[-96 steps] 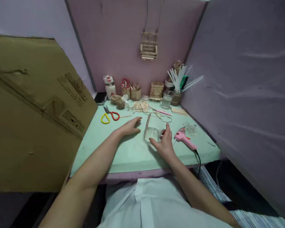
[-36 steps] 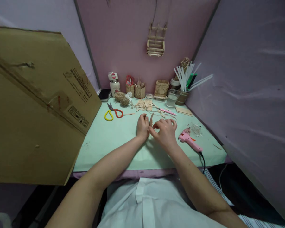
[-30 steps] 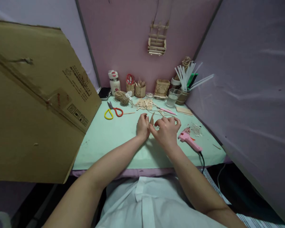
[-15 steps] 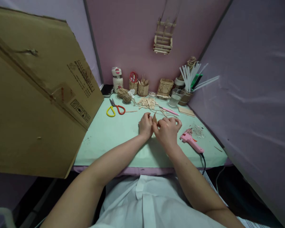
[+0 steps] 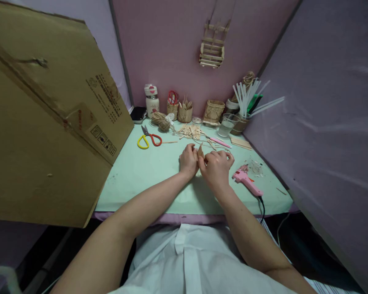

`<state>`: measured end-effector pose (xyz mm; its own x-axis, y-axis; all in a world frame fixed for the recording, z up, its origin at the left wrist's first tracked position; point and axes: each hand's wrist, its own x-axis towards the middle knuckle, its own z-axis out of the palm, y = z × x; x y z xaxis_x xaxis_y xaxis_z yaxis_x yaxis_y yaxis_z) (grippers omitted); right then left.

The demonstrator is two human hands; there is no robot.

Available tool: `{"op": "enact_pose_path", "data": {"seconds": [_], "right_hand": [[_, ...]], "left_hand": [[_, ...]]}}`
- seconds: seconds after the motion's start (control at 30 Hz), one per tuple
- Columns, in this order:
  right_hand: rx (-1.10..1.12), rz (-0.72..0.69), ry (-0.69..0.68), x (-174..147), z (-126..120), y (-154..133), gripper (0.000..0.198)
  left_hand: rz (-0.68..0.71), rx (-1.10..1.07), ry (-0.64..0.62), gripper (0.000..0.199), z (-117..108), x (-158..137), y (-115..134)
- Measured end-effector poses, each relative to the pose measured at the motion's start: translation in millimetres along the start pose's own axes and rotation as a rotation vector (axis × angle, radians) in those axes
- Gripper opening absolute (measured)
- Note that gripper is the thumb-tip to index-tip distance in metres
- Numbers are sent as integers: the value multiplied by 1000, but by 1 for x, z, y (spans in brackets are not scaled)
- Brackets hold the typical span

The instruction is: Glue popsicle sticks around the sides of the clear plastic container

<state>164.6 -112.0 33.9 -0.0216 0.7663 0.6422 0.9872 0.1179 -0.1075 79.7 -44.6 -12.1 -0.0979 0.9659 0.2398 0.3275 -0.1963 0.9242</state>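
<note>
Between my hands a small flat brown piece [image 5: 200,151], of wood or card, stands on edge, its lower part hidden by the fingers. My left hand [image 5: 189,160] is closed at its left side, fingers curled around it. From the right, my right hand [image 5: 216,166] pinches the same piece with thumb and forefinger, the other fingers bent. Beyond the hands lies a loose pile of short wooden sticks [image 5: 190,131] with a pink-handled craft knife [image 5: 220,142] beside it. A pink glue gun [image 5: 247,182] rests right of my right hand.
Scissors [image 5: 149,141] with yellow and red handles lie at left, near a twine ball [image 5: 163,124]. Along the back stand a white bottle [image 5: 152,102], stick-covered cups [image 5: 185,113] and a glass of water [image 5: 227,126]. A large cardboard sheet [image 5: 49,134] leans in at left.
The view has shifted very slightly. Both hands keep nearly the same place and hold on the brown piece.
</note>
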Motion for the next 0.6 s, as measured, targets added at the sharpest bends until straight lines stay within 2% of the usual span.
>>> {"op": "enact_pose_path", "data": {"seconds": [0.23, 0.3, 0.37, 0.47, 0.53, 0.6], "right_hand": [[18, 33, 11, -3, -4, 4, 33], [44, 64, 51, -4, -9, 8, 32], [107, 111, 124, -5, -14, 15, 40], [280, 205, 197, -11, -17, 30, 51], [435, 269, 177, -18, -14, 39, 55], [583, 340, 115, -27, -8, 46, 60]], "left_hand": [[-40, -34, -7, 23, 2, 1, -4], [-42, -46, 0, 22, 0, 6, -5], [-40, -48, -26, 22, -6, 17, -7], [-53, -59, -118, 24, -22, 35, -12], [-53, -77, -197, 31, -36, 44, -14], [-7, -102, -366, 44, -47, 47, -16]]}}
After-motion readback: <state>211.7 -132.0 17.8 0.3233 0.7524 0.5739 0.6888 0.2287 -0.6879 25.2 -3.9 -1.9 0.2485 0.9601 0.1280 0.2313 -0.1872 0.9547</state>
